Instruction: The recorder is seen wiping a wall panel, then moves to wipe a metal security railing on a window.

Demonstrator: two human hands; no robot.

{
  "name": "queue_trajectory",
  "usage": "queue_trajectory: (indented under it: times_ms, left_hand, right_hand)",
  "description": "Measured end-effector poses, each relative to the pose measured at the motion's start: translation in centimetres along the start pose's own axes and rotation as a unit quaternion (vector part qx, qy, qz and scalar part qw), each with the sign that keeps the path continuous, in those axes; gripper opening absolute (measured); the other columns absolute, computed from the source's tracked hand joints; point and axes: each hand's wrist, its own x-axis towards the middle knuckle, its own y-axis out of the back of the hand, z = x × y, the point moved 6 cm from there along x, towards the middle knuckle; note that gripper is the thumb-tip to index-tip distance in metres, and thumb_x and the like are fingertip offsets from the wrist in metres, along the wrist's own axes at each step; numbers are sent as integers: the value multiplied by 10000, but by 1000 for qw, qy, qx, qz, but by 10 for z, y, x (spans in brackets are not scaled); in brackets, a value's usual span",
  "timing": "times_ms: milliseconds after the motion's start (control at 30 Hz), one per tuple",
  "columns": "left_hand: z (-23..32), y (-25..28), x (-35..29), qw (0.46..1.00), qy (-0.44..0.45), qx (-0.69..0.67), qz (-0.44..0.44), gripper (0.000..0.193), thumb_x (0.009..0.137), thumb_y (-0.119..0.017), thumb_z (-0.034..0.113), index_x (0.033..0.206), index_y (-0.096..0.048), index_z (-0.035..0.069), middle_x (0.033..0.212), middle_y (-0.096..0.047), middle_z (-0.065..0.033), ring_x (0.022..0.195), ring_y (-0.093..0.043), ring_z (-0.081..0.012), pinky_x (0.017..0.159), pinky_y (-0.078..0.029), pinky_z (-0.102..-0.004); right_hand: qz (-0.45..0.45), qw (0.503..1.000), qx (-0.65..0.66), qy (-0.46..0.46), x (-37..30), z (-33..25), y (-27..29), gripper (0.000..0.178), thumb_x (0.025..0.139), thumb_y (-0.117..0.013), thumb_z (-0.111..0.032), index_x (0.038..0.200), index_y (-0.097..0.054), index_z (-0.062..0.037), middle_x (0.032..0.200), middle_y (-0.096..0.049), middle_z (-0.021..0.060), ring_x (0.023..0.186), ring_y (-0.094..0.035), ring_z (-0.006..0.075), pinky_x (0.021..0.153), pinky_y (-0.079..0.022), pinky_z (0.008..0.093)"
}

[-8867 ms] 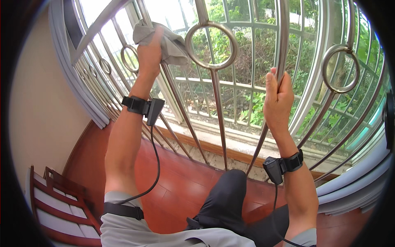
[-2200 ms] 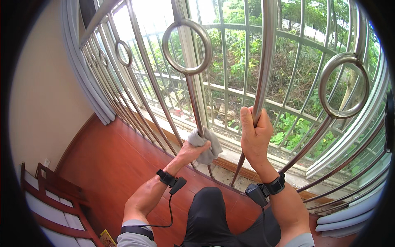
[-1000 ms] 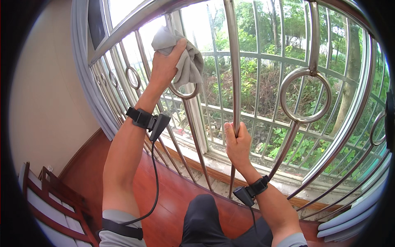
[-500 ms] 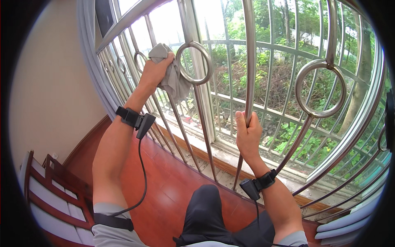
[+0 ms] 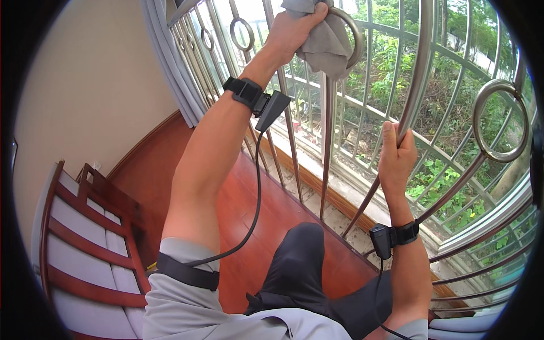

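- Head view, looking down: I have my left hand (image 5: 292,31) raised high at the metal window grille (image 5: 362,107), fingers (image 5: 317,12) closed on a grey cloth (image 5: 327,42).
- I see the cloth bunched against a ring (image 5: 352,34) of the grille near the top of the frame, hanging down over the upright bar beneath it; its upper part runs out of the picture.
- My right hand (image 5: 395,158) is lower and to the right, wrapped tight round a slanted steel bar (image 5: 416,90), thumb pointing up along it.
- Both my wrists carry black straps with small black units; a cable (image 5: 255,187) runs down from the left one to a dark band on my grey sleeve.
- Below me I see a red-brown wooden floor (image 5: 238,187) and my knee in dark trousers.
- A red wooden chair (image 5: 85,238) with pale cushions stands at lower left, well apart from the grille.
- Green foliage shows through the bars.
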Motion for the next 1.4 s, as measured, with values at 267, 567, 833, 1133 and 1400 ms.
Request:
queue_trajectory:
  times_ms: [267, 567, 833, 1133, 1400]
  left_hand:
    - [-27, -24, -18, 958, 49, -279, -44, 444, 991, -595, 413, 1249, -622, 53, 1109, -663, -49, 990, -629, -137, 864, -527, -292]
    - [-80, -19, -33, 870, 70, -488, 3, 393, 961, -655, 334, 1246, -588, 73, 1145, -686, -67, 1019, -688, -209, 892, -586, -380]
    - [-72, -29, -52, 860, 81, -504, -4, 420, 978, -627, 345, 1265, -571, 44, 1158, -668, -96, 1033, -672, -197, 896, -568, -347]
    - [-84, -28, -58, 846, 69, -529, 2, 365, 996, -604, 323, 1248, -572, 60, 1106, -663, -70, 970, -679, -170, 821, -587, -313]
    - [-81, -22, -58, 870, 79, -486, 10, 377, 1000, -588, 356, 1242, -571, 68, 1119, -655, -61, 1001, -662, -163, 861, -568, -326]
  right_hand:
    - [4, 999, 35, -29, 1, 9, 6, 277, 984, -645, -287, 884, -583, -36, 659, -435, -41, 599, -373, 51, 527, -322, 266]
    - [35, 999, 0, -20, -13, 11, -4, 250, 969, -663, -254, 882, -578, -36, 626, -457, -29, 575, -403, 54, 494, -339, 277]
    - [51, 998, 7, -42, -26, 7, 0, 216, 990, -635, -224, 892, -561, -46, 653, -422, -61, 594, -349, 34, 505, -306, 242]
    - [65, 997, 15, -48, -36, 6, -4, 210, 990, -635, -212, 888, -556, -46, 653, -420, -61, 583, -343, 26, 492, -297, 244]
    - [63, 998, 15, -29, -34, 0, -5, 216, 986, -643, -224, 895, -567, -43, 639, -414, -54, 578, -344, 37, 492, -306, 257]
